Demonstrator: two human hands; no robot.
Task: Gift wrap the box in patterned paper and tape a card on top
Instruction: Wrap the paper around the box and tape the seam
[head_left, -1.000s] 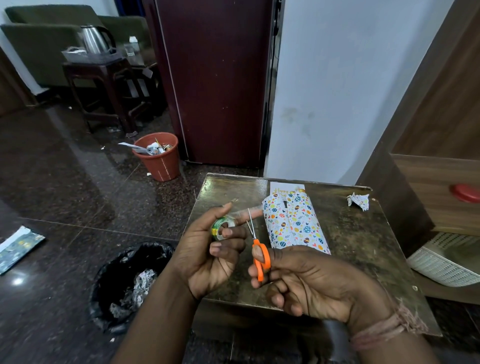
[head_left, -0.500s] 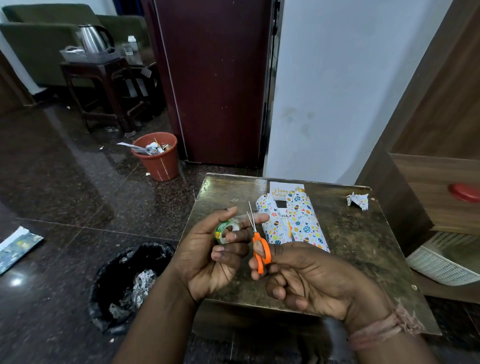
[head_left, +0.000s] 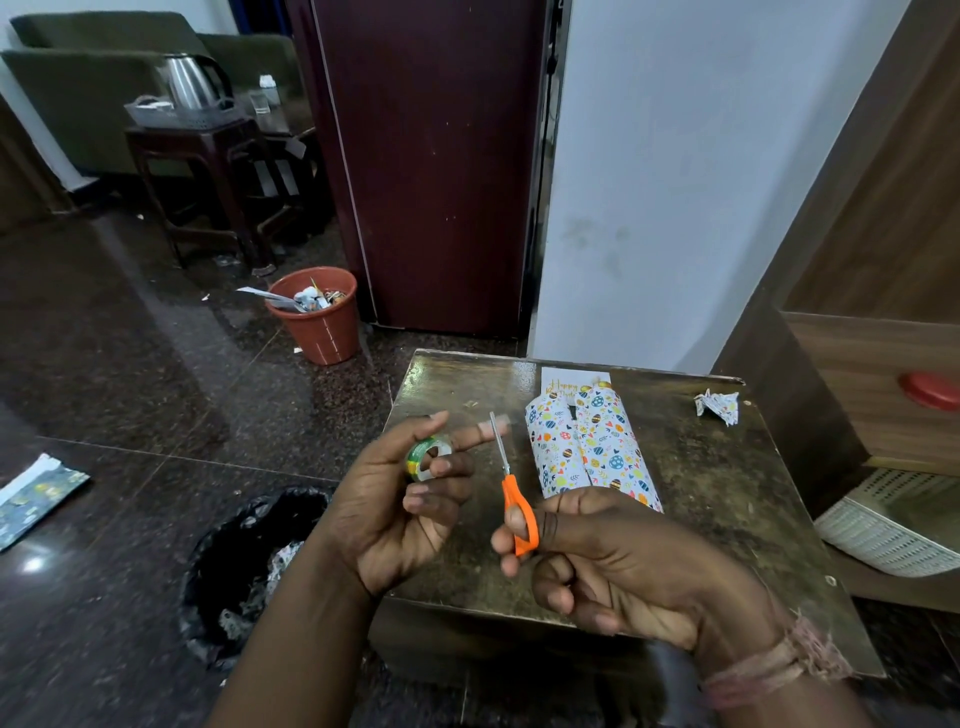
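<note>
Black bin (head_left: 249, 561): on the floor left of the table; we see crumpled paper scraps inside its liner.
Orange bin (head_left: 319, 327): farther back on the floor, holding paper offcuts.
Left hand (head_left: 395, 499): we hold the tape roll (head_left: 427, 457) between thumb and curled fingers, with the index finger stretched right and a clear strip of tape (head_left: 491, 427) across its tip.
Scissors (head_left: 511, 488): upright in our right hand (head_left: 613, 561), orange handles gripped, blades pointing away from us and near closed at the strip beside the left fingertip.
Key relation: we judge the next move carries the strip right and away from us, to the box; the left hand has the tape and is the nearer one.
Box (head_left: 589, 447): wrapped in patterned paper, lying on the table (head_left: 727, 499) with its long axis running away from us, seam on top.
Card (head_left: 563, 383): just beyond the box's far end, flat on the table, partly hidden.
Paper scrap (head_left: 719, 406): at the table's far right corner.
White basket (head_left: 893, 525): right of the table; contents not visible.
</note>
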